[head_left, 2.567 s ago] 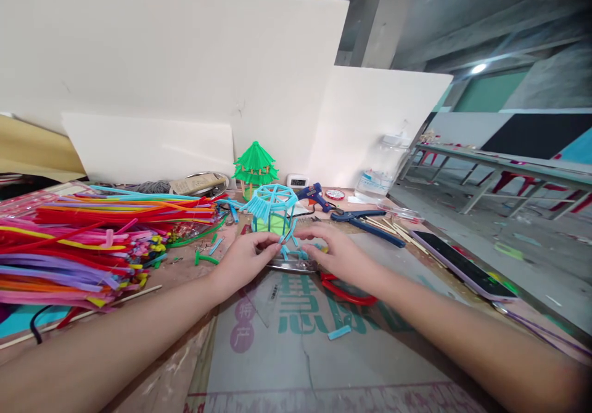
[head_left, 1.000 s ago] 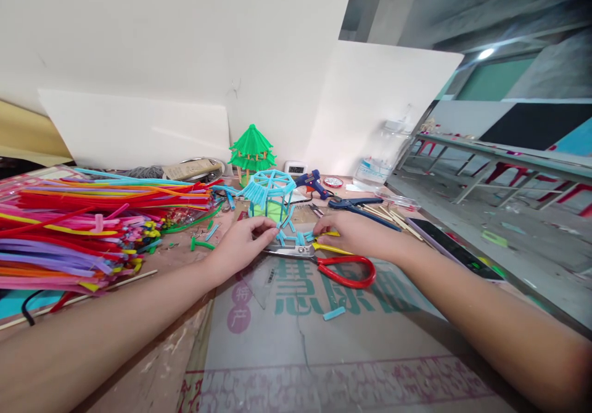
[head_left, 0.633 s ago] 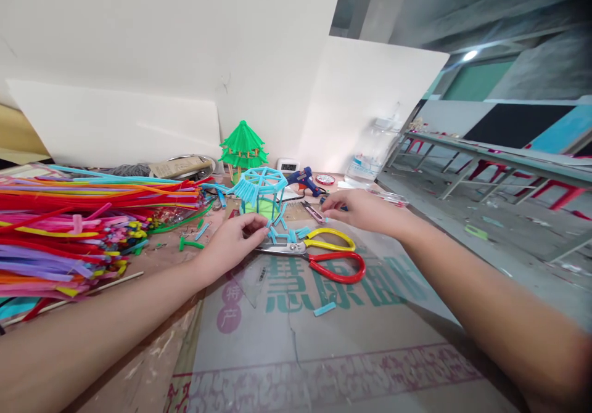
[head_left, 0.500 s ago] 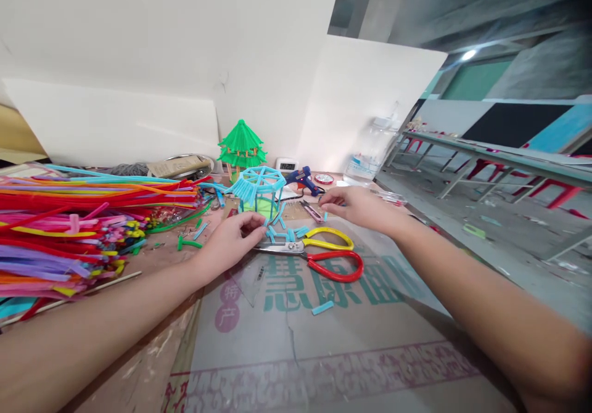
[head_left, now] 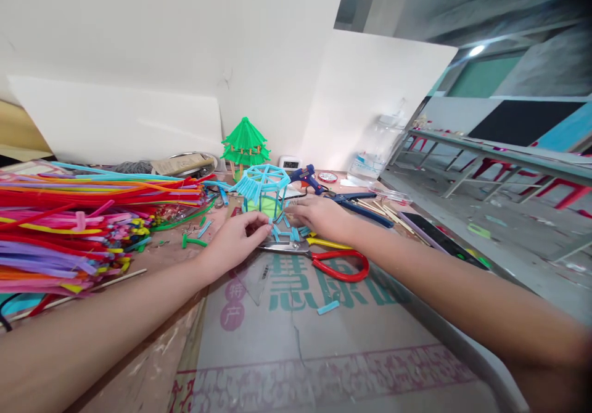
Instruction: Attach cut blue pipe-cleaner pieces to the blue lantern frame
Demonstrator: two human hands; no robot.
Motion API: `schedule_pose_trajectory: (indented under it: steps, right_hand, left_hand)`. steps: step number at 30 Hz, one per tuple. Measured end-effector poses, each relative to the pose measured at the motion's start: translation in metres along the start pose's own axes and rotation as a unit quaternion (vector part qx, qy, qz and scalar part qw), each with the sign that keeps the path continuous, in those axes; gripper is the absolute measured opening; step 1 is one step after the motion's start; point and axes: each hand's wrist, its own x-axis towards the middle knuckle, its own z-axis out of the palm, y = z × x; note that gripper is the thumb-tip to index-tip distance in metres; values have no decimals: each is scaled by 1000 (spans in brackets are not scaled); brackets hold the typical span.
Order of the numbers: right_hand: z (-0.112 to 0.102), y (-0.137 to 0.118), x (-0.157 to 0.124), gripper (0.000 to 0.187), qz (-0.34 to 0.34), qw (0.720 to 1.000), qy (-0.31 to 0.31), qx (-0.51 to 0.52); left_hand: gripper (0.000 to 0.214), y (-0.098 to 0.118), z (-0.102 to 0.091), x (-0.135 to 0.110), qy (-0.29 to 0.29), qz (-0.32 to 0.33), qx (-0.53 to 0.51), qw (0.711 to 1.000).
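Note:
My left hand (head_left: 244,235) is closed, thumb and forefinger pinching a small light-blue strip (head_left: 271,220). My right hand (head_left: 319,216) is just to its right, fingers stretched left over the cut pieces; a gap separates the hands and I see nothing in it. Just beyond stands a small model pavilion with a light-blue roof frame (head_left: 264,177), strips covering its left part, on a green base. Several cut blue pieces (head_left: 295,234) lie beside the scissors (head_left: 340,254), whose yellow handle is partly behind my right wrist.
Behind are a green tiered model (head_left: 245,135), a blue glue gun (head_left: 308,179) and a plastic bottle (head_left: 372,154). Colourful pipe cleaners (head_left: 92,222) pile up at left. Blue-handled pliers (head_left: 356,202), wooden sticks and a phone (head_left: 439,240) lie at right. One blue piece (head_left: 328,307) lies in front.
My right hand has moved left, towards my left hand and the cut pieces, uncovering the pliers and phone. The left hand keeps its pinch. The view has shifted slightly.

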Motion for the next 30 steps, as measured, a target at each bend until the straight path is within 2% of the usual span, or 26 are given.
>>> schedule_pose_trajectory:
  steps: [3,7,11,15,18,20,22,25,27,30]
  right_hand:
    - [4,8,10,30,-32,999,-17,-38]
    - [9,13,17,26,-43,999,-19,-27]
    - [9,11,20,25,-48,998,-31,-27]
    - [4,5,20,21,-54,994,-54,-81]
    - [-1,2,15,16,-47,988,-58,-135]
    - [-4,0,9,17,-23,989,-38,-143]
    - [-7,-4,2,19,4,994,15,-108]
    - [-8,-17,-7,17,40,991,118,41]
    - [-7,-30,-9,14,73,967,170,174]
    - [0,-47,-10,6,115,917,208,320]
  left_hand:
    - [21,1,0,1,-1,-2,-1,1000]
    - [21,0,1,1,-3,-7,-4,1000]
    - [21,-1,1,1,-11,-8,-11,1000]
    - [20,0,0,0,-14,-4,1,1000]
    - [21,-2,1,1,-11,-3,5,1000]
    - [21,-3,1,1,-8,-4,1,1000]
    - [20,-3,1,1,-11,-6,-2,1000]
    - [20,0,0,1,-16,-14,-1,1000]
    - [20,2,0,0,-13,-15,3,1000]
    - [20,1,0,0,-5,-7,3,1000]
